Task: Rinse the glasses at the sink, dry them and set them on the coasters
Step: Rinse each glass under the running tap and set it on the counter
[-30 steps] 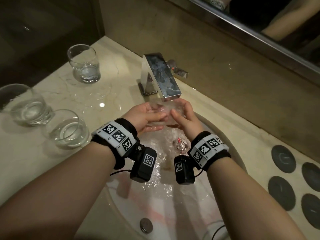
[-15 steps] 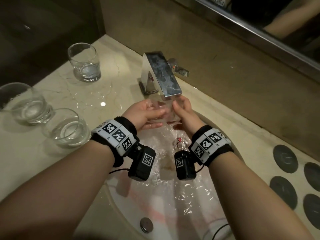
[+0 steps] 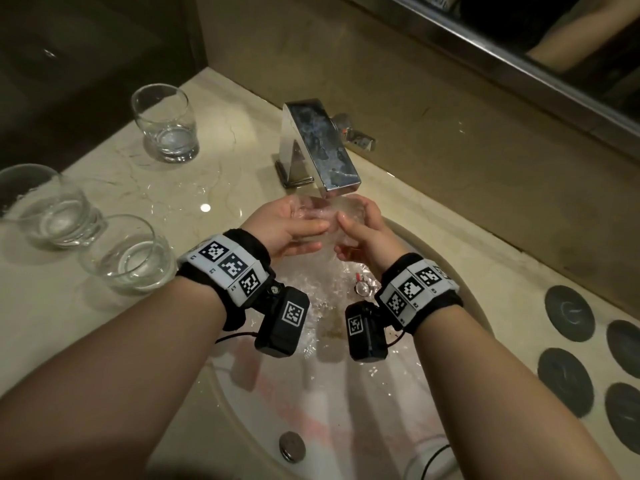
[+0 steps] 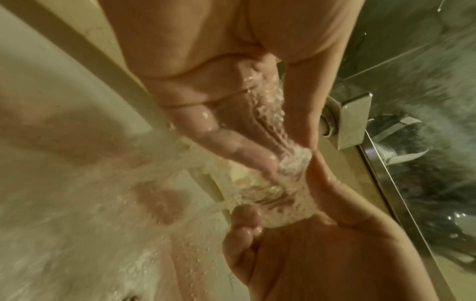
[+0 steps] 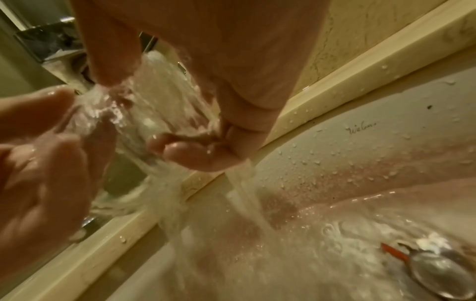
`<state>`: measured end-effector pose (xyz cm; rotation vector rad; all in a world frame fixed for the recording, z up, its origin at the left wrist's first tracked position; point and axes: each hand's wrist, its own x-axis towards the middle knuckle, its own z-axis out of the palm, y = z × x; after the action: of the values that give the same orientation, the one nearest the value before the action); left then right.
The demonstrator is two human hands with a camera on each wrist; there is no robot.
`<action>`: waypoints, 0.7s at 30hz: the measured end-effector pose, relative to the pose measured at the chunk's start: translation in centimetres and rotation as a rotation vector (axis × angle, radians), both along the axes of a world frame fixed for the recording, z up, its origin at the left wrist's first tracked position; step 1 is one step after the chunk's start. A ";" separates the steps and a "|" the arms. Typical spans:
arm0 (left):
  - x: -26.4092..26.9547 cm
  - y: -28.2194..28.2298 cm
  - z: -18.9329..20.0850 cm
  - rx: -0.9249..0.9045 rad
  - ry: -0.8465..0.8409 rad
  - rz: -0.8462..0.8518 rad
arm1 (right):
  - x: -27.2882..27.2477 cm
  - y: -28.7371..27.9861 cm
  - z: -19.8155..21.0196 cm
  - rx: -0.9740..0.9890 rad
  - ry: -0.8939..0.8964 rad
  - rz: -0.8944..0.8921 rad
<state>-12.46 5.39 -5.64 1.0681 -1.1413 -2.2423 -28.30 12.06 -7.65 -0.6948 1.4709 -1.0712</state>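
A clear glass (image 3: 334,216) is under the running stream from the chrome faucet (image 3: 322,150), held between both hands over the sink (image 3: 460,296). My left hand (image 3: 291,226) cups it from the left, palm up, thumb on top and fingers beneath. My right hand (image 3: 362,230) grips it from the right with curled fingers. In the left wrist view water runs over the glass (image 4: 278,199) and the left hand's fingers (image 4: 231,146). The right wrist view shows the glass (image 5: 154,122) streaming with water. Several dark round coasters (image 3: 569,313) lie bare on the counter at the right.
Three more clear glasses stand on the marble counter at the left, one at the back (image 3: 166,123) and two nearer (image 3: 52,206) (image 3: 131,254). A drain stopper (image 3: 363,289) sits in the wet basin. A mirror ledge runs along the wall behind.
Both hands have risen a little, bringing the glass closer under the spout. Their hold on it is the same and water keeps running over it.
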 end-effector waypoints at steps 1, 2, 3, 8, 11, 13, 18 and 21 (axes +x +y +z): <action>0.0 0.0 0.1 -0.016 -0.006 -0.013 | 0.0 0.0 0.0 0.034 0.003 -0.006; 0.0 0.1 0.3 -0.037 -0.015 -0.032 | 0.1 -0.2 0.0 0.078 0.030 -0.001; 0.0 0.1 0.4 -0.062 -0.027 -0.060 | 0.3 -0.4 0.0 0.135 0.061 0.021; 0.2 0.3 0.6 -0.109 -0.078 -0.115 | 1.1 -1.0 0.6 0.325 0.032 0.151; 0.3 0.3 0.2 -0.087 -0.082 -0.062 | 1.2 -0.9 0.5 0.203 0.028 0.092; 0.2 0.3 0.0 -0.044 -0.062 -0.001 | 0.8 -0.5 0.3 0.098 0.061 0.054; 0.2 0.1 0.1 0.021 -0.031 0.048 | 0.3 0.1 0.0 0.017 0.113 0.098; 0.0 0.1 0.1 0.028 -0.029 0.046 | 0.2 0.1 -0.1 0.004 0.098 0.074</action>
<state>-12.41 5.52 -5.52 1.1299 -1.0883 -2.2206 -28.11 12.20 -7.76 -0.8031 1.5185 -0.9894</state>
